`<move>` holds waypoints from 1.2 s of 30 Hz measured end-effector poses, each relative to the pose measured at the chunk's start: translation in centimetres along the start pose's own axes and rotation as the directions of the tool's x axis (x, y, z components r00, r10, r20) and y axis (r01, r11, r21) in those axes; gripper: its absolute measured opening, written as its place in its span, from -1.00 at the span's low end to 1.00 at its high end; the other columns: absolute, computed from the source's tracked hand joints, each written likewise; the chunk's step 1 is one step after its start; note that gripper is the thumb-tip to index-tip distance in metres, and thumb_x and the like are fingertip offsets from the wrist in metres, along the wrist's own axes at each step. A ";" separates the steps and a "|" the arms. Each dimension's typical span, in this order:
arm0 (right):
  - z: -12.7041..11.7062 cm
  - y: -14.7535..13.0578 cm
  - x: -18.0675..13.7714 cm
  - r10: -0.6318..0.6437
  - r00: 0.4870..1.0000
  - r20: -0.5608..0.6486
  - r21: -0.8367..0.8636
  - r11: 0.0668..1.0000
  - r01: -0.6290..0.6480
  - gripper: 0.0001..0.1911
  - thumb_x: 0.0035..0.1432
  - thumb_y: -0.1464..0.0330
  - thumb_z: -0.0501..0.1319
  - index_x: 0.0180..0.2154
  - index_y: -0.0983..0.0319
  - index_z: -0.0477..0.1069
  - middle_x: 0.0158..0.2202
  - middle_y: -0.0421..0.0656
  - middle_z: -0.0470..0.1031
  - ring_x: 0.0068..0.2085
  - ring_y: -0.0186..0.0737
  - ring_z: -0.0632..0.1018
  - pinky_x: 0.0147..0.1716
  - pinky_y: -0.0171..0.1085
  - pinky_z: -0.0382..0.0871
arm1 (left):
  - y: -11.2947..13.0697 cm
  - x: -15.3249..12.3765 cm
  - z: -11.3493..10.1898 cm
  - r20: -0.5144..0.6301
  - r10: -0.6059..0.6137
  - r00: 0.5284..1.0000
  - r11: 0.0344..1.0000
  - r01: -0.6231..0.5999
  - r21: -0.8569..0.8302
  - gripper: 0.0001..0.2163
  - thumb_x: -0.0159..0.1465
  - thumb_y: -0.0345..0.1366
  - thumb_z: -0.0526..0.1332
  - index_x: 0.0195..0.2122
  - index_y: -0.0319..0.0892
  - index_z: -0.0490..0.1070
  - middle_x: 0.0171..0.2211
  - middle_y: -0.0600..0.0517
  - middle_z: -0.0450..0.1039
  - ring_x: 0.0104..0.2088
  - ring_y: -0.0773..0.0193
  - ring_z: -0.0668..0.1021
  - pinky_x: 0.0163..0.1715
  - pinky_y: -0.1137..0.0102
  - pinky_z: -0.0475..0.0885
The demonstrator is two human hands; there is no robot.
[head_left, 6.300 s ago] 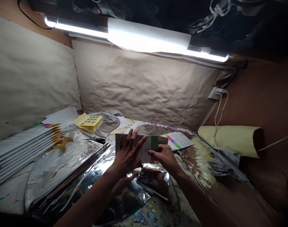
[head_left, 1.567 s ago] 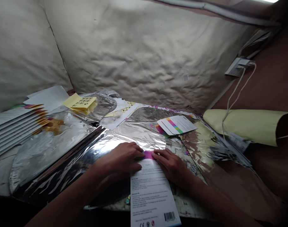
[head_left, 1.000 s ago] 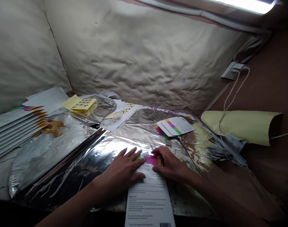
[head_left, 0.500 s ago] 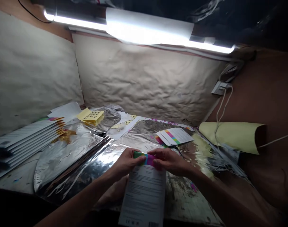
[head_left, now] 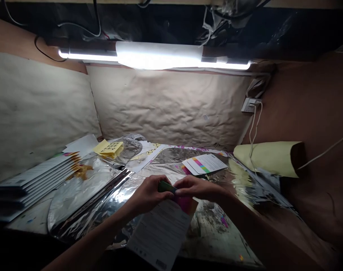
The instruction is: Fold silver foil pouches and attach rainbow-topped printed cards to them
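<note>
A white printed carton [head_left: 161, 229] with small text hangs tilted at the front edge of the table. Its top end is coloured green and magenta, and an orange-brown edge shows at its right side. My left hand [head_left: 150, 192] pinches the green part between thumb and fingers. Close beside it, my right hand [head_left: 198, 187] grips the same top end near the magenta part. The fingers cover some of that end, so its exact fold is hidden.
Several stacked white cartons [head_left: 38, 175] lie at left. Behind my hands are flat printed cartons [head_left: 207, 164]. Yellow printed sheets [head_left: 108, 148] rest at the back left. Shiny silver film [head_left: 103, 203] covers part of the table. A yellow paper roll [head_left: 269, 158] and white cable [head_left: 252, 146] are at right.
The carton has gone from nearly upright to tilted, its lower end swung left. Its coloured top end has bent between my hands. The whole view has shifted slightly.
</note>
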State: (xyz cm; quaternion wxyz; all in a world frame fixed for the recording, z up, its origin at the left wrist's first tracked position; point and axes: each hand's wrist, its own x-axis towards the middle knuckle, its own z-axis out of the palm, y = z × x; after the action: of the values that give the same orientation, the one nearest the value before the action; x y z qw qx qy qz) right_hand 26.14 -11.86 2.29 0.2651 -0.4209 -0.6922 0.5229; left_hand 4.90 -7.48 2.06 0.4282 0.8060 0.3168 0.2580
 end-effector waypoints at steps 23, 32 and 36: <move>-0.2 8.0 0.3 -0.047 0.916 -0.399 0.054 0.996 0.075 -0.76 -0.04 0.21 0.33 -0.36 0.24 0.60 -0.34 -0.07 0.60 -0.29 -0.09 0.57 -0.29 -0.17 0.45 | -2.6 -2.4 -4.2 0.221 -0.203 0.954 0.908 0.268 -0.323 -0.69 0.08 -0.11 0.42 -0.35 -0.27 0.47 -0.47 0.08 0.44 -0.45 0.36 0.44 -0.41 0.49 0.31; 0.9 10.5 1.4 -0.184 0.814 -0.550 -0.344 0.939 -0.020 -0.61 0.12 0.13 0.17 -0.12 0.18 0.56 0.01 0.03 0.47 -0.43 -0.17 0.57 -0.36 -0.12 0.57 | 0.9 -3.6 -31.3 -0.447 -0.243 0.861 0.710 0.472 0.522 -0.26 0.12 0.07 0.32 0.16 -0.40 0.27 -0.31 0.01 0.54 -0.31 0.21 0.55 -0.31 0.46 0.41; 0.8 10.7 1.4 -0.237 0.782 -0.577 -0.382 0.924 -0.002 -0.63 0.18 0.17 0.14 -0.07 0.18 0.52 0.03 0.03 0.44 -0.40 -0.17 0.56 -0.43 -0.15 0.56 | -2.1 -5.2 -30.6 -0.581 -0.107 0.807 0.565 0.530 0.632 -0.40 0.37 0.02 0.01 0.16 -0.50 0.23 -0.10 -0.06 0.47 -0.02 0.07 0.45 -0.04 0.37 0.31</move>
State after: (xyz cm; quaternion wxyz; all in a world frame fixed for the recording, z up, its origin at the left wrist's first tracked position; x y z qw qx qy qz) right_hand 28.08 -10.02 -8.14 0.4255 -0.5640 -0.6778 0.2035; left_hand -20.17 5.78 14.79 -0.0109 0.7439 0.6365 0.2033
